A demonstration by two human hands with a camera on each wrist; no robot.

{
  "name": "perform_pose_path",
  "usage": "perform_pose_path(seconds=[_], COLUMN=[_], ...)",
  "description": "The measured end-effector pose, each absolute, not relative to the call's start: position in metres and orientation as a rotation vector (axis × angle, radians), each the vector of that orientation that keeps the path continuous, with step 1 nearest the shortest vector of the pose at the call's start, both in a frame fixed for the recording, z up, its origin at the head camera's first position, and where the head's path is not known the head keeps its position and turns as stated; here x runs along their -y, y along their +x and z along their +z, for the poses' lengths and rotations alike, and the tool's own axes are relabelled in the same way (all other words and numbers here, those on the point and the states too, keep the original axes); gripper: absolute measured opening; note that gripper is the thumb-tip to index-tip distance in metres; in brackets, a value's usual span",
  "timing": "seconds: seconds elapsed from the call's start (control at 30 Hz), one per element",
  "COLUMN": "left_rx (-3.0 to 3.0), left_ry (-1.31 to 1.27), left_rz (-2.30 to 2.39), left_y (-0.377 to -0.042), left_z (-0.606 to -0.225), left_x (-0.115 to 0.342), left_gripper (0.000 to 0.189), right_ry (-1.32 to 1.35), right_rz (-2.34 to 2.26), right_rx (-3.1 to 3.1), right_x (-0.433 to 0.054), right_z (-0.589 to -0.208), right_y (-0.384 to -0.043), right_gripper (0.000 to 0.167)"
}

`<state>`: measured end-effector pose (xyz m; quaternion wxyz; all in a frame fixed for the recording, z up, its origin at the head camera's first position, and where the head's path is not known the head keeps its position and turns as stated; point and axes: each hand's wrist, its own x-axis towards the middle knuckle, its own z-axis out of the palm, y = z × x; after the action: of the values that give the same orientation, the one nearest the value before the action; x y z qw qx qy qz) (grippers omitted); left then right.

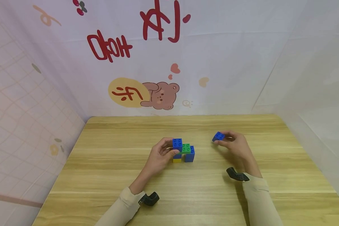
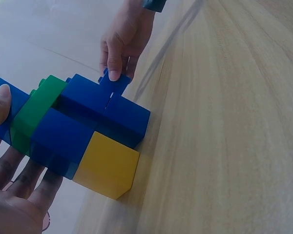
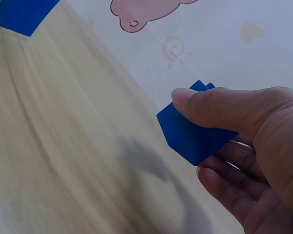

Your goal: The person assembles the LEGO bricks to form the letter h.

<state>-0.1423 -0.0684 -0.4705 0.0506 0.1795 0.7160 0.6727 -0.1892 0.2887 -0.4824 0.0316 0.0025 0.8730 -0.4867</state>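
A small structure of toy building bricks stands on the table. Its left column has a yellow brick (image 2: 107, 163) at the bottom with a blue brick (image 2: 63, 139) above. A green brick (image 1: 186, 148) bridges from there to a blue column (image 1: 189, 157) on the right. Another blue brick (image 1: 177, 143) sits on top at the left end. My left hand (image 1: 160, 157) holds this top brick, thumb on the near side and fingers behind. To the right, my right hand (image 1: 237, 145) pinches a separate blue brick (image 3: 195, 129) above the table, apart from the structure.
The wood-grain table (image 1: 115, 175) extends around both hands. A white printed cloth (image 1: 223, 62) with a bear and red characters hangs behind it and along the sides. Each wrist carries a black camera mount; one (image 1: 149, 199) is by the left sleeve.
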Motion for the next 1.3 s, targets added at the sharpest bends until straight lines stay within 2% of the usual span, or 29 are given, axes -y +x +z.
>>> perform_pose_path(seconds=[0.77, 1.3], left_rx=[-2.179, -2.182], left_ry=[0.539, 0.532], left_rz=[2.04, 2.05], left_y=[-0.142, -0.142], left_z=[-0.469, -0.47], left_x=[0.068, 0.068], left_gripper=[0.038, 0.038], right_ry=[-0.13, -0.358], right_rz=[-1.645, -1.775], right_rx=[-2.593, -2.547], right_x=[-0.265, -0.237], right_z=[-0.466, -0.444], right_y=[-0.186, -0.177], right_gripper=[0.055, 0.048])
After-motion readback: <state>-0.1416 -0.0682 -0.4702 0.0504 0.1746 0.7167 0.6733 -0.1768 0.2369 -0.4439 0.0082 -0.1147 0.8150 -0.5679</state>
